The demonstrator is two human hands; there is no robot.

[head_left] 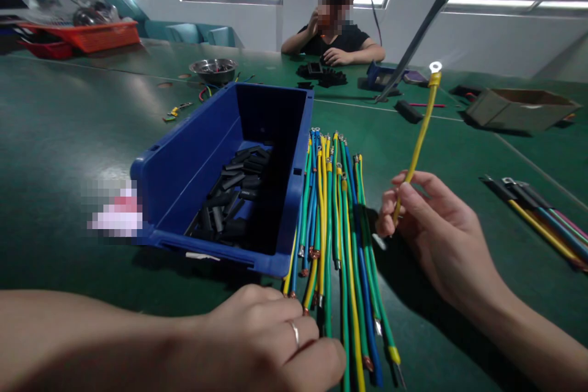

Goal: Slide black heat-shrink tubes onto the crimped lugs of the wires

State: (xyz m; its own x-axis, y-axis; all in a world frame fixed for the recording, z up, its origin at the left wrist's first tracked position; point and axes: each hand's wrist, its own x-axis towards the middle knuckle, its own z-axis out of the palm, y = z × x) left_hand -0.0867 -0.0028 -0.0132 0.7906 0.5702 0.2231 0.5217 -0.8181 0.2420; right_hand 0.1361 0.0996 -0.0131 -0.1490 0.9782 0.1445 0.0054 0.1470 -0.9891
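Observation:
Upright in my right hand (436, 226) is a yellow wire (420, 135) with a ring terminal at its top, pinched between thumb and fingers. My left hand (280, 337), with a ring on one finger, lies over the near ends of a row of wires (344, 226) in green, yellow and blue; its fingertips are hidden, so any hold on them cannot be made out. Several of these wires end in ring terminals, others in bare copper. Left of the row stands a blue bin (184, 165) holding short black sleeves (234, 180).
More wires with black sleeves (542, 214) lie at the right, below an open box (523, 110). A metal bowl (214, 73) and red baskets (105, 37) are farther back. Across the table sits a person (340, 37). A slanted metal bar (422, 24) rises behind the held wire.

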